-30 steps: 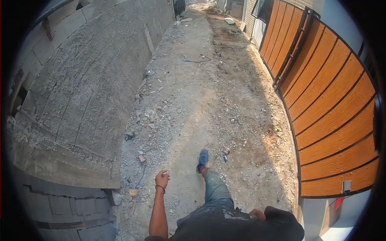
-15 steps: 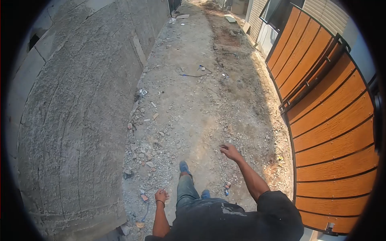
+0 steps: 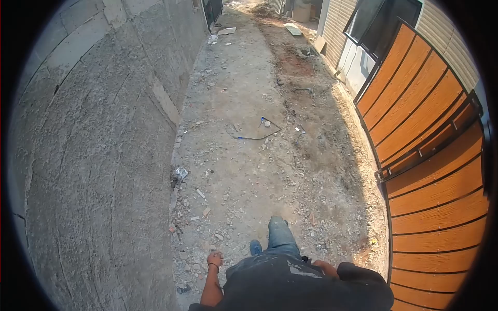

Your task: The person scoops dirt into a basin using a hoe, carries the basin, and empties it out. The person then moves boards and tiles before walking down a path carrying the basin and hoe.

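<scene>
My left hand (image 3: 215, 258), with a dark band at the wrist, hangs low beside my body over the gravel ground (image 3: 244, 181). Its fingers are curled in, and I cannot tell whether anything small is in them. On the other side only a bit of my right forearm (image 3: 326, 268) shows past the dark shirt (image 3: 280, 282); the hand itself is hidden. A bent knee in grey-blue trousers (image 3: 281, 233) is forward, with one blue shoe (image 3: 255, 247) to its left.
A rough grey wall (image 3: 104, 171) runs along the left. On the right stands an orange slatted gate (image 3: 436, 197) in a black frame, with an open window (image 3: 381, 26) beyond it. A thin dark strip (image 3: 259, 137) lies across the path, amid stones and scraps.
I have moved forward along the path, so the strip and gate are nearer. My right hand has swung back out of sight; my left hand has shifted slightly right. The other leg is forward.
</scene>
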The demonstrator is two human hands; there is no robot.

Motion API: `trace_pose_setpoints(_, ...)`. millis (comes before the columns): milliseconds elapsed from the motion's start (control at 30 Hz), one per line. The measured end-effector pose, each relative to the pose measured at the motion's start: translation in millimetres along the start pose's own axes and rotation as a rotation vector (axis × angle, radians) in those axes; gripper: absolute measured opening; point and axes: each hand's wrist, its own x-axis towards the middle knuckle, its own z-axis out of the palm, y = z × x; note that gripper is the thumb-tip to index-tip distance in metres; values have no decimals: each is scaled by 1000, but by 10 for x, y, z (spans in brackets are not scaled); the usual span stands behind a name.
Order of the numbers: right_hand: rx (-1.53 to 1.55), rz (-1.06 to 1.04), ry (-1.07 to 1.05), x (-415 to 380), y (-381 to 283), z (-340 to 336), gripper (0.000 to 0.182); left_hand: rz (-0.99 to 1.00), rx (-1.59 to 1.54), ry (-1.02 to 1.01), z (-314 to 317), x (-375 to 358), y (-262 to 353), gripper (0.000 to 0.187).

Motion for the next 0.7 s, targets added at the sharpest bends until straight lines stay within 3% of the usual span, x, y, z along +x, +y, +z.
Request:
trace_pose_setpoints(33, 129, -373, -95, 172, 225, -159, 35, 79, 25, 16, 82, 336, 529, 26)
trace_pose_setpoints(133, 175, -366, 25, 463, -637, -901, 36, 219, 198, 37, 532, 1400, 2146, 26)
trace_pose_setpoints(167, 195, -357, 81, 329, -317, -1782, 36, 217, 205, 27, 664, 1766, 2533, 26)
trace_pose_setpoints(200, 212, -350, 136, 601, -1256, -1594, 36, 255, 218, 15, 818, 2188, 2878, 28)
trace_pose_setpoints(267, 231, -358, 254, 691, -2066, -2491, 37, 250, 228, -2, 1142, 2734, 3568, 29)
trace_pose_setpoints(333, 126, 12, 287, 2128, -2586, -3479, 34, 200, 167, -14, 1541, 3082, 4235, 29)
trace_pose_setpoints(367, -290, -203, 379, 2521, -2897, -4041, 31, 108, 115, -31, 1679, 3163, 4485, 28)
trace_pose_setpoints(400, -429, -120, 383, 2566, -3521, -4678, 32, 57, 155, -97, 1792, 3154, 4717, 30)
trace_pose_setpoints(433, -451, -245, 636, 2538, -4037, -5210, 31, 3, 189, -167, 1885, 3129, 4955, 31)
trace_pose_setpoints(467, -385, -295, 701, 2290, -4796, -5769, 32, -45, 257, -220, 1965, 3139, 5179, 30)
trace_pose_setpoints(500, -245, -520, 784, 2334, -5353, -6313, 32, -77, 320, -279, 2069, 3242, 5401, 30)
trace_pose_setpoints(600, 210, -891, 810, 1791, -7252, -7588, 29, -130, 250, -155, 2279, 3850, 5806, 19)
trace_pose_setpoints(633, 197, -903, 825, 1829, -7673, -8003, 29, -182, 186, -76, 2331, 4215, 5818, 20)
trace_pose_setpoints(700, 492, -945, 572, 2048, -8368, -8633, 32, 369, 1704, -353, 2415, 4835, 6173, 28)
